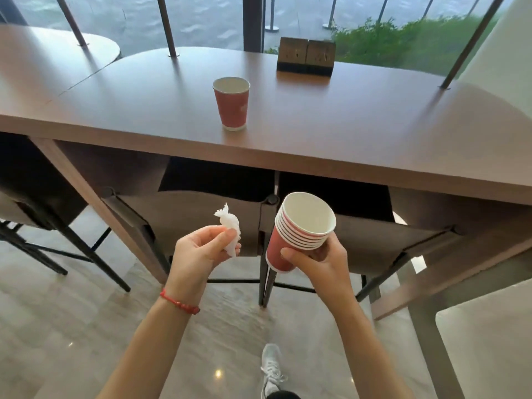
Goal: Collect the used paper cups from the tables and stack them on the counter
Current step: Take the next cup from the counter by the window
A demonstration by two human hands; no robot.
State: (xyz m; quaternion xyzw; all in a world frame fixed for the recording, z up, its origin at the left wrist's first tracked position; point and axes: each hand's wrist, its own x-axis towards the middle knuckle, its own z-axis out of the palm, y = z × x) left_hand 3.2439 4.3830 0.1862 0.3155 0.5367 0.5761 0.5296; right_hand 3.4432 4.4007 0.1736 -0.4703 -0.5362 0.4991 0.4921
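We stand before a long brown desk [316,131] that runs along a window, with slanted metal rods [168,27] rising from its far edge and a small dark wooden block holder [306,55] set near the glass. Under the desk two brown chairs [201,214] are pushed in side by side, their backs between us and the desktop, and a pale seat [483,341] sits low on our right. One white sneaker [270,367] shows on the glossy floor [72,312]. Our left hand [198,254], with a red string bracelet [180,302] at the wrist, is raised palm inward below the desk edge, its fingers [227,234] pinched around a crumpled white tissue [230,228]. Our right hand [316,263] is held just beside it, fingers wrapped around the lower part of a stack of red paper cups [299,228], which tilts with its mouth toward upper right; the topmost cup looks empty and white inside. A single red paper cup [232,102] stands upright on the desk, well apart from both hands, toward the middle of the desktop and left of the block holder; what we can see of its white interior shows nothing in it.
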